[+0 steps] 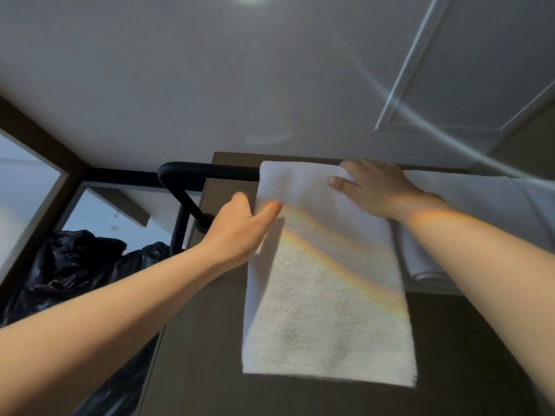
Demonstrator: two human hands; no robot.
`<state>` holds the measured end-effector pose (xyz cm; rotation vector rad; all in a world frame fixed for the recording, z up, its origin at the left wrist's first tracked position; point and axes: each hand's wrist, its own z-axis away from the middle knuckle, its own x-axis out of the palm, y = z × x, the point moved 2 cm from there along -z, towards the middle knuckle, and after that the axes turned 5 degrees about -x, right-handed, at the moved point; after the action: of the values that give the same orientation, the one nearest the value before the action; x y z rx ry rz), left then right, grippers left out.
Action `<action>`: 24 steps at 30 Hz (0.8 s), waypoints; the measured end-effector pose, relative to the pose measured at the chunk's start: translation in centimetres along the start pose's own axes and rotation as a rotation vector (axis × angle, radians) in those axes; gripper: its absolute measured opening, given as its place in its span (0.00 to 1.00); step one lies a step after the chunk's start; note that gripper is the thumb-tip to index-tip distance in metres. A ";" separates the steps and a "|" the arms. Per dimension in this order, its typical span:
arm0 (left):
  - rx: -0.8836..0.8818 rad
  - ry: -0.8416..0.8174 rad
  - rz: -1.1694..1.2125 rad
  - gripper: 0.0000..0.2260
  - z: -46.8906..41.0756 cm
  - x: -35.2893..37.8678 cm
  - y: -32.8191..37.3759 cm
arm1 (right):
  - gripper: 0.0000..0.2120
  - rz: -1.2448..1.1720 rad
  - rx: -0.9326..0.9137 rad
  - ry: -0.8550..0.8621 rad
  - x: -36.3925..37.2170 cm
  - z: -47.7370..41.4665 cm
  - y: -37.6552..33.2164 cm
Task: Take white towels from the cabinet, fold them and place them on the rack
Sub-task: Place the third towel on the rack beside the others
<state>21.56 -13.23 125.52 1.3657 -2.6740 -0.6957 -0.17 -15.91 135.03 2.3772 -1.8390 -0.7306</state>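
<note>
White ceiling [180, 85] filled the upper half of the view, with a raised trim frame [420, 70] at the upper right. Below it stood a dark brown panel [204, 355] carrying a black rack bar [210, 171]. Black plastic bags [75, 265] were heaped at the lower left, beside the panel's left edge.

A white towel [327, 310] hung over the bar with its fold lying along the bar. Its long axis ran down the panel, leaning slightly to the right, and its free hem pointed downward, ending above the bottom of the frame. A short stretch of bare bar lay between the towel's left edge and the bar's rounded bend. On the right, the towel's edge met a second towel [426, 265], folded and draped on the same bar, so that side was crowded.

The left hand [237, 232] pinched the towel's left edge just below the bar, thumb on the front face and fingers curled at the edge. The right hand [375, 187] lay flat on the top fold, fingers straight and thumb stretched out, pressing the cloth against the bar.
</note>
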 end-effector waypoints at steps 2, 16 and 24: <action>-0.115 -0.102 0.060 0.18 0.4 0.7 -0.4 | 0.25 0.002 0.010 -0.017 -0.3 0.0 0.1; -0.194 -0.049 0.355 0.17 1.3 0.9 1.6 | 0.19 -0.518 0.270 0.256 0.2 11.4 2.4; -0.190 -0.059 0.346 0.16 1.3 0.6 1.6 | 0.18 -0.934 0.467 -0.003 1.4 11.0 0.1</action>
<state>19.72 -12.40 124.92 0.8224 -2.7024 -0.9268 -4.33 -14.61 124.84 3.5456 -0.8518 -0.3192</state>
